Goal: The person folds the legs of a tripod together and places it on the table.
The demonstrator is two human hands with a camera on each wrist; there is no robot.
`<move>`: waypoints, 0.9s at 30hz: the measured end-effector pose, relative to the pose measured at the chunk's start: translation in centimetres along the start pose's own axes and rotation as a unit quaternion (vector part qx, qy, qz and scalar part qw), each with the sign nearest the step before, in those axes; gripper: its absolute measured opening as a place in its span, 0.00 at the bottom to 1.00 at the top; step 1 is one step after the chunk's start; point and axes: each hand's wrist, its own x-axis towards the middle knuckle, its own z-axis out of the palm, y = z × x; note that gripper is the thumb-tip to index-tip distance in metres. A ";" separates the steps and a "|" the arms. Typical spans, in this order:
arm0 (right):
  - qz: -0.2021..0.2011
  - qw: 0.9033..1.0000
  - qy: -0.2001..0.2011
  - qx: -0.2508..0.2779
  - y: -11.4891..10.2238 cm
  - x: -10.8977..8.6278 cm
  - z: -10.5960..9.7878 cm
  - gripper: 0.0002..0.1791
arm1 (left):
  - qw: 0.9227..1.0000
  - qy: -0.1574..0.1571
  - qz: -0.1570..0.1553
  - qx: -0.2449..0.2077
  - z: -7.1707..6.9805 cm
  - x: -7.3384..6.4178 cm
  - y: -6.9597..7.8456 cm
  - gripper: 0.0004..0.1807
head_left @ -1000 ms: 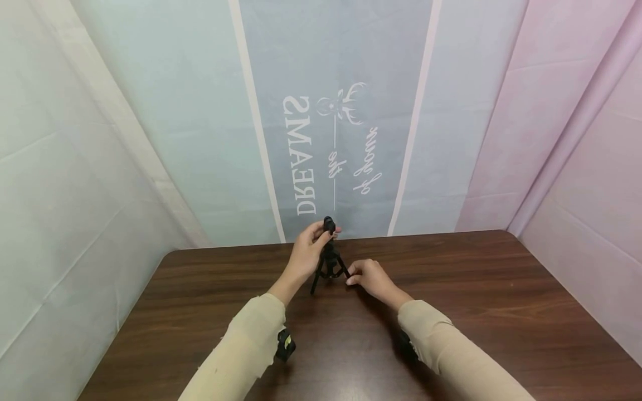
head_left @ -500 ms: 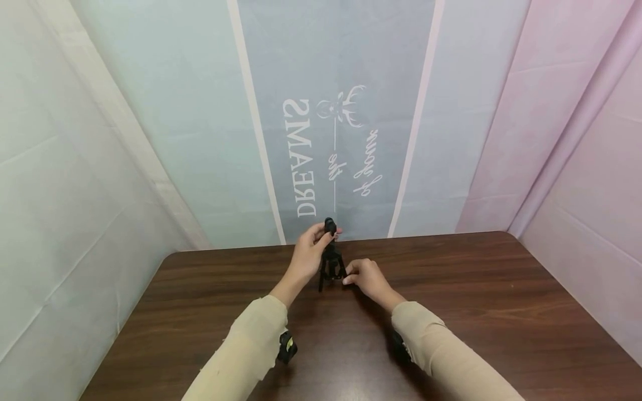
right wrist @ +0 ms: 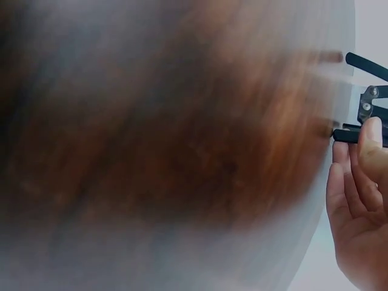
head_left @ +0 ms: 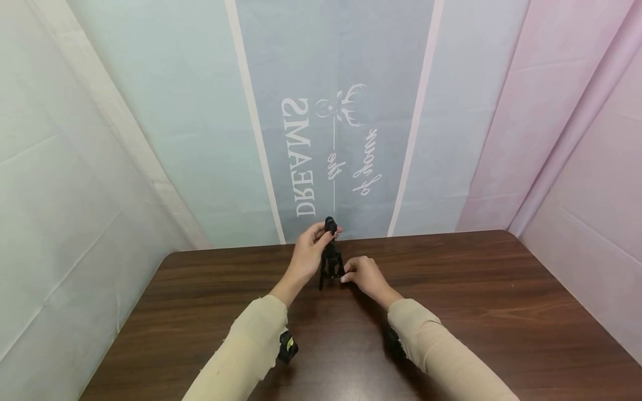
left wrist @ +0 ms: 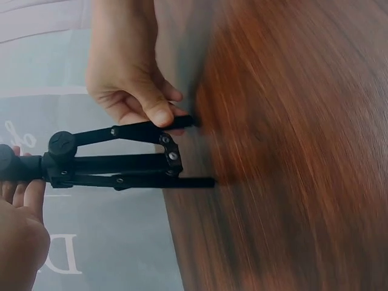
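Observation:
A small black tripod [left wrist: 121, 165] is held upright near the table's far edge, its legs drawn close to the centre column. My left hand [head_left: 308, 250] grips its top part, fingers behind and thumb in front. Low on one leg, my right hand [head_left: 366, 275] pinches with thumb and fingers; the left wrist view shows that thumb [left wrist: 160, 115] on the leg. In the right wrist view the leg ends [right wrist: 347, 136] and a hinged brace [right wrist: 367, 104] show beside my fingers. Whether the feet touch the table cannot be told.
The brown wood-grain table [head_left: 451, 312] spreads out around both hands. Behind it hangs a pale fabric backdrop [head_left: 200, 139] with mirrored lettering, and fabric walls [head_left: 65, 184] stand at both sides. A dark wrist-worn device [head_left: 287, 346] sits at the left sleeve.
The tripod's legs have swung inward from a wide spread to nearly parallel. My right hand has moved slightly left with the leg it pinches; my left hand has stayed almost still.

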 end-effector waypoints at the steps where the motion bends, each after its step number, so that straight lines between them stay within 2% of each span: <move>1: 0.002 1.000 -0.001 0.000 0.0 0.0 -0.1 0.04 | 1.000 0.001 0.002 -0.001 0.0 0.0 0.0 0.15; 7: -0.003 1.000 -0.015 -0.004 0.0 -0.3 -0.4 0.03 | 1.000 0.009 0.005 -0.018 -0.3 -0.1 0.2 0.17; 9: -0.009 1.000 -0.008 -0.008 0.0 -0.4 -0.6 0.04 | 1.000 0.015 0.006 -0.018 -0.5 -0.1 0.4 0.18; 13: -0.020 0.999 0.028 -0.007 -0.1 -1.0 -1.2 0.06 | 0.997 0.067 0.011 -0.043 -1.0 -0.1 1.0 0.17; 19: -0.046 0.994 0.075 0.057 -0.8 -2.7 -2.4 0.14 | 0.979 0.151 0.003 -0.139 -2.7 -0.5 2.5 0.19; 23: -0.058 0.991 0.069 0.097 -1.4 -4.1 -3.0 0.27 | 0.966 0.187 -0.016 -0.177 -3.6 -1.2 3.2 0.21; 27: -0.069 0.991 0.067 0.089 -2.0 -5.0 -2.9 0.39 | 0.952 0.214 -0.034 -0.217 -3.8 -1.9 3.4 0.22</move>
